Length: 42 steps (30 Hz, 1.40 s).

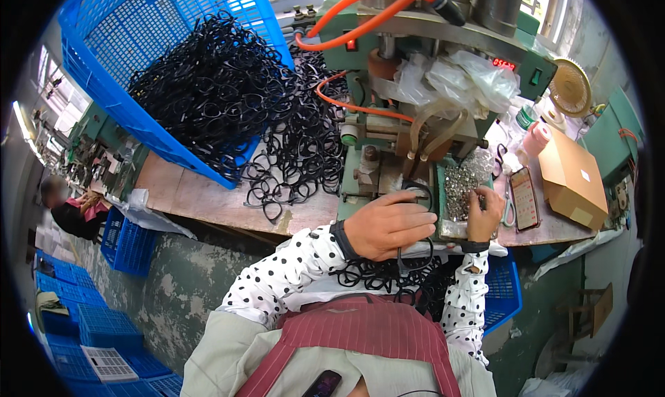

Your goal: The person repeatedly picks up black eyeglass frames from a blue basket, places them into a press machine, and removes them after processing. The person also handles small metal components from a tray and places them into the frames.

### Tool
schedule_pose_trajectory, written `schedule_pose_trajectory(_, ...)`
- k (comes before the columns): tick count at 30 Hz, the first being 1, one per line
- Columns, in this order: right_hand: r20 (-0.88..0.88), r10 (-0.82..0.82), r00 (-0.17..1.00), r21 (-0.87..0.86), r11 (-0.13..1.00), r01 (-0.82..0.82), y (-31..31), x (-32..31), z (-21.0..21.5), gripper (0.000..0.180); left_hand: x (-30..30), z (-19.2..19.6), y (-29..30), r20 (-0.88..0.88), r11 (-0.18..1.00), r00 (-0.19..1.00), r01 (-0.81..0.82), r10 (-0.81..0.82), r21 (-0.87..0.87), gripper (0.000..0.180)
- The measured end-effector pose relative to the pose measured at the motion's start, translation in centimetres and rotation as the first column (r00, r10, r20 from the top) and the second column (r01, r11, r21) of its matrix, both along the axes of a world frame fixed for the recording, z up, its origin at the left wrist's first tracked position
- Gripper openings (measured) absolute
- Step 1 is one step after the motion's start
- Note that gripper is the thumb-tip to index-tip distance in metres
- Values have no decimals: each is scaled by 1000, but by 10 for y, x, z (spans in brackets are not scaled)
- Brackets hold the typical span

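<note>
My left hand [391, 225] is closed around a black eyeglass frame [416, 257], one part showing below the fingers and another above them. That frame is in front of the working area of a green press machine [357, 182]. To the right, my right hand [485, 215] reaches into a green tray [441, 189] of small shiny metal parts [463, 182]. Its thumb and fingers are bent together over the parts, and whatever is between the fingertips is too small to make out. More black eyeglass frames [364, 274] lie below my left hand, near my lap.
A tilted blue crate [149, 130] heaped with black frames [208, 92] stands at the left, with loose frames [294, 155] spilling beside it. Right of the tray are scissors [508, 211], a phone [524, 200] and a cardboard box [571, 179]. Orange hoses [360, 33] cross the machine. A person [76, 210] sits far left.
</note>
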State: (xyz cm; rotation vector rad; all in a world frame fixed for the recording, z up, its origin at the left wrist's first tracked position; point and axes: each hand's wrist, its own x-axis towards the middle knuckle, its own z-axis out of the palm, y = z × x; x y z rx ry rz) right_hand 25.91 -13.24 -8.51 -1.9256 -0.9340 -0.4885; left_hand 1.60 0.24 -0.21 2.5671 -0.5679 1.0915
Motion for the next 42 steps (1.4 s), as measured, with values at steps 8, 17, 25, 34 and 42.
schedule_pose_trajectory(8, -52, -62, 997, 58, 996, 65, -3, -8, 1, 7, -44, -44, 128, -86, 240, 551, -493, 830, -836, 27)
schedule_pose_trajectory(17, 34, -23, 999, 88, 996, 20, -1, -3, -4, 14, -84, -92, 228, -524, -561, 794, -294, 308, -774, 53)
schedule_pose_trajectory(25, 98, 38, 994, 1, 999, -38, 9, -20, 14, 9, -93, -101, 175, -326, -305, 815, -193, 480, -933, 16)
schedule_pose_trajectory(34, -146, -116, 982, 12, 993, 119, 3, 14, -2, 9, -91, -102, 187, -510, -517, 819, -326, 263, -791, 28)
schedule_pose_trajectory(42, -142, -22, 990, 4, 1000, 23, -1, 18, -9, 14, -87, -84, 137, -652, -190, 636, -640, 412, -744, 45)
